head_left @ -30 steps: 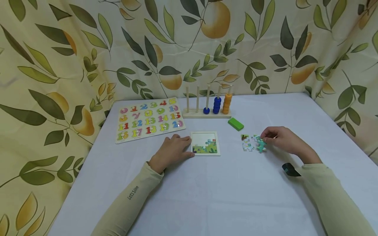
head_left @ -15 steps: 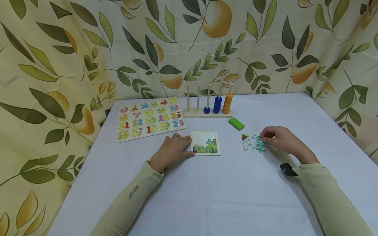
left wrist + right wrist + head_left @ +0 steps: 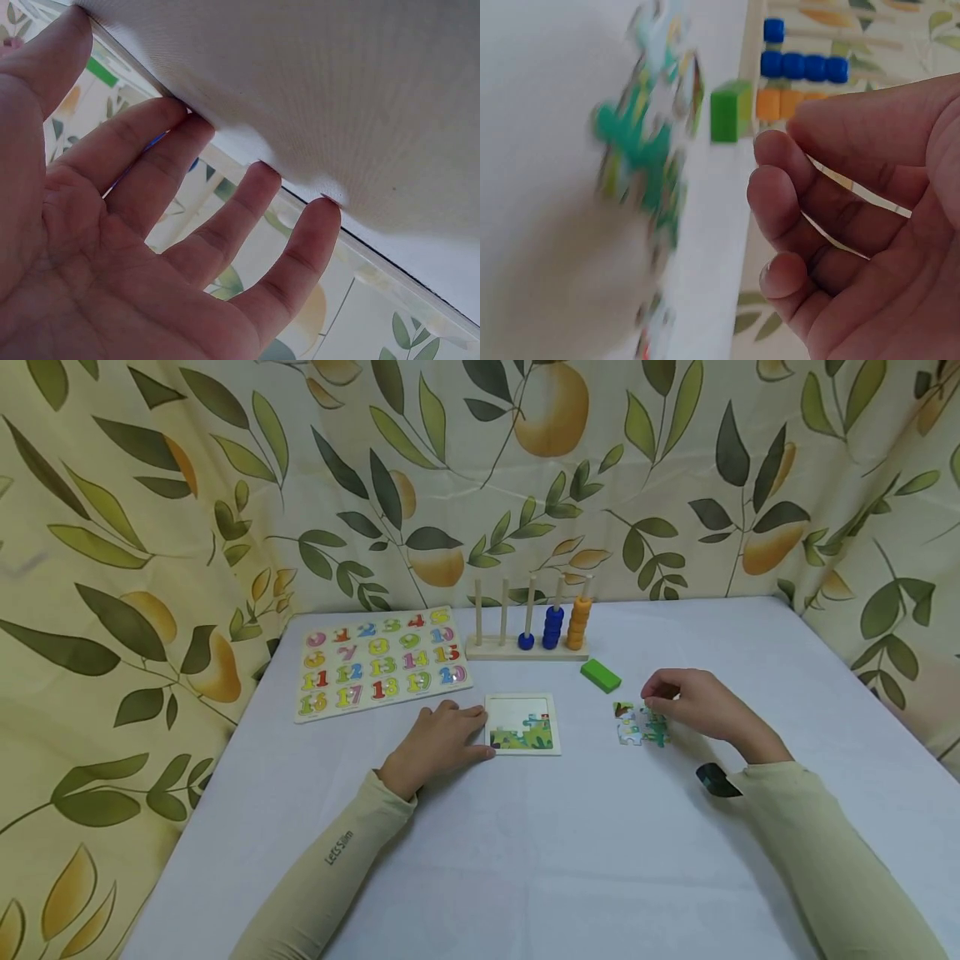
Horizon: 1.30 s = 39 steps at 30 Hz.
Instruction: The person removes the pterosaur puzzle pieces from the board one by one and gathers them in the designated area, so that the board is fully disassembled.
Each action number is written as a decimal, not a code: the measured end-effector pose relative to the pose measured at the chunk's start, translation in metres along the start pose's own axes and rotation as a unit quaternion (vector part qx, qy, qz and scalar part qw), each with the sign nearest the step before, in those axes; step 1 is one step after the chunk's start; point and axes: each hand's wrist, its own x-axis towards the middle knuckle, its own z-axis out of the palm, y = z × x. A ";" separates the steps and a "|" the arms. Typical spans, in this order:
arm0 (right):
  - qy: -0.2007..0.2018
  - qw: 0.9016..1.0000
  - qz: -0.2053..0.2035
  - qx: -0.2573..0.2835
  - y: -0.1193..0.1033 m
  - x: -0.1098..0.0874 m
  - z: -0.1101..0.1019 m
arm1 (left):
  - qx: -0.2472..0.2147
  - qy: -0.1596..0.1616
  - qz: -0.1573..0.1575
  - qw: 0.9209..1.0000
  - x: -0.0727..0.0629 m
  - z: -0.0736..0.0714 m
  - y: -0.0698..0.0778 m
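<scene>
**A jigsaw part-laid in its frame, with loose pieces at right**

The puzzle frame [image 3: 517, 707] lies flat near the middle of the desk [image 3: 525, 835]. Laid pieces [image 3: 523, 741] fill its near portion and rise along the right; the far left is bare. The left hand [image 3: 438, 743] touches the frame's left edge, fingers extended and spread, gripping nothing. To the right lie the loose pieces [image 3: 629, 732], grouped closely; whether they touch is unclear. Over their far right side hangs the right hand [image 3: 701, 702], its fingers curled and narrow, thumb against index, with no piece visible between them.

The pieces appear thin, light and stiff, probably smooth-faced, their tabs the weakest part. Each is best pinched by opposite edges of its body, the tabs spared. The frame looks light enough to slide, so steadying its rim seems sound.

Farther off stand a green block [image 3: 601, 675], a bead rack [image 3: 495, 647] and, left, a number board [image 3: 365, 668].
</scene>
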 end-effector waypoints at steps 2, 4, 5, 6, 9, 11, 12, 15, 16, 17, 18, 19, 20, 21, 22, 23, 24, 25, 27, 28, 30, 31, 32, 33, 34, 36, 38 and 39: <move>-0.006 1.000 -0.010 0.004 -0.007 0.005 0.002 | 0.000 -0.002 -0.001 1.000 0.000 0.000 0.000; -0.012 1.000 -0.019 0.010 -0.015 0.010 0.004 | 0.001 -0.003 -0.001 1.000 0.000 0.001 0.000; -0.013 1.000 -0.024 0.012 -0.019 0.013 0.006 | 0.002 -0.002 0.000 1.000 0.000 0.001 0.000; -0.015 0.999 -0.028 0.016 -0.023 0.015 0.007 | 0.001 -0.002 0.001 1.000 0.000 0.001 0.000; -0.022 0.999 -0.036 0.023 -0.034 0.021 0.012 | 0.006 0.001 0.005 1.000 0.000 0.002 -0.001; -0.024 0.998 -0.043 0.027 -0.041 0.024 0.016 | 0.010 0.006 0.008 1.000 0.000 0.003 -0.001; -0.025 0.998 -0.048 0.028 -0.045 0.026 0.019 | 0.011 0.009 0.009 1.000 0.000 0.003 -0.002; -0.029 0.997 -0.066 0.029 -0.054 0.032 0.027 | 0.012 0.011 0.010 1.000 0.000 0.003 -0.002; -0.030 0.997 -0.073 0.028 -0.057 0.034 0.029 | 0.011 0.011 0.010 1.000 0.000 0.003 -0.002; -0.032 0.996 -0.079 0.027 -0.060 0.036 0.031 | 0.009 0.011 0.010 1.000 0.000 0.003 -0.002; -0.036 0.995 -0.084 0.027 -0.063 0.039 0.034 | 0.008 0.009 0.009 1.000 0.001 0.003 -0.002; -0.040 0.995 -0.091 0.026 -0.065 0.041 0.036 | 0.007 0.007 0.009 1.000 0.001 0.003 -0.002; -0.045 0.994 -0.100 0.026 -0.068 0.043 0.038 | 0.008 0.006 0.008 1.000 0.001 0.002 -0.002; -0.050 0.993 -0.106 0.026 -0.069 0.046 0.040 | 0.010 0.006 0.008 1.000 0.001 0.002 -0.002; -0.055 0.992 -0.112 0.028 -0.071 0.048 0.043 | 0.011 0.005 0.006 1.000 0.001 0.002 -0.002; -0.059 0.991 -0.119 0.028 -0.073 0.051 0.045 | 0.012 0.005 0.005 1.000 0.001 0.002 -0.002; -0.062 0.990 -0.123 0.027 -0.075 0.053 0.048 | 0.011 0.005 0.004 1.000 0.002 0.002 -0.002; -0.065 0.989 -0.130 0.024 -0.076 0.055 0.050 | 0.011 0.006 0.004 1.000 0.002 0.002 -0.002; -0.071 0.988 -0.138 0.022 -0.079 0.059 0.054 | 0.009 0.007 0.004 1.000 0.002 0.002 -0.001; -0.075 0.987 -0.140 0.020 -0.081 0.060 0.056 | 0.006 0.006 0.004 1.000 0.002 0.002 -0.001; -0.085 0.986 -0.142 0.016 -0.084 0.062 0.059 | 0.004 0.005 0.004 1.000 0.002 0.002 -0.001; -0.091 0.986 -0.142 0.016 -0.085 0.063 0.060 | 0.004 0.004 0.004 1.000 0.002 0.002 -0.001; -0.096 0.986 -0.138 0.015 -0.086 0.064 0.061 | 0.004 0.003 0.004 1.000 0.002 0.002 -0.001; -0.099 0.986 -0.135 0.013 -0.087 0.065 0.062 | 0.005 0.003 0.004 1.000 0.001 0.002 -0.001; -0.103 0.986 -0.133 0.012 -0.087 0.066 0.063 | 0.005 0.003 0.004 1.000 0.001 0.002 -0.001; -0.109 0.986 -0.128 0.008 -0.088 0.069 0.065 | 0.007 0.004 0.004 1.000 0.001 0.001 -0.001; -0.116 0.985 -0.126 0.006 -0.089 0.071 0.067 | 0.009 0.004 0.003 1.000 0.001 0.001 -0.001; -0.120 0.985 -0.126 0.005 -0.089 0.072 0.068 | 0.009 0.003 0.002 1.000 0.001 0.001 -0.001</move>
